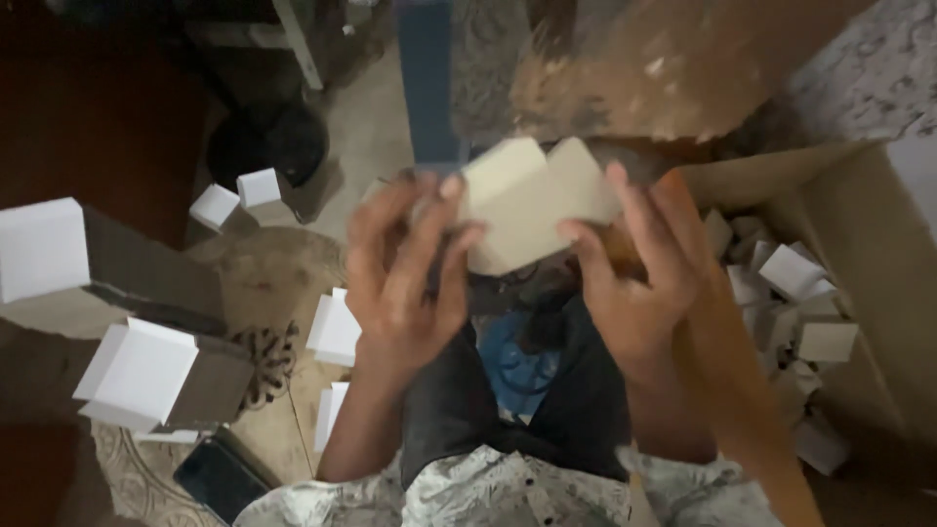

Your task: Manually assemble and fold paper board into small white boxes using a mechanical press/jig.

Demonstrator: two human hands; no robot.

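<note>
Both hands up in front of the lap, gripping a small pale folded box [527, 200] between them. Left hand [400, 278] on its left side, fingers [429, 229] curled and clamped over the near edge, thumb tucked against the front face. Right hand [639, 278] on the right side, fingers closed on that edge too, one fingertip poking up above the top corner. Box tilted, top flaps showing as two cream-coloured panels meeting in a shallow V, a bit blurry. Held in mid-air, not resting on anything, above the knees in dark shorts [459, 400]. Off to the right, a big open carton [878, 293] on the floor, full of small white boxes [791, 273] jumbled together. On the left, long grey sleeves with white ends [146, 376] stacked near the edge of view, another one [44, 249] above it. More little white boxes [259, 187] scattered on the floor [371, 127] further out, a couple of flat white pieces [337, 327] just beside the left forearm. Dark phone [220, 478] lying on the floor bottom left, near a patterned mat. Blue upright strip [427, 78] right behind the held box.
</note>
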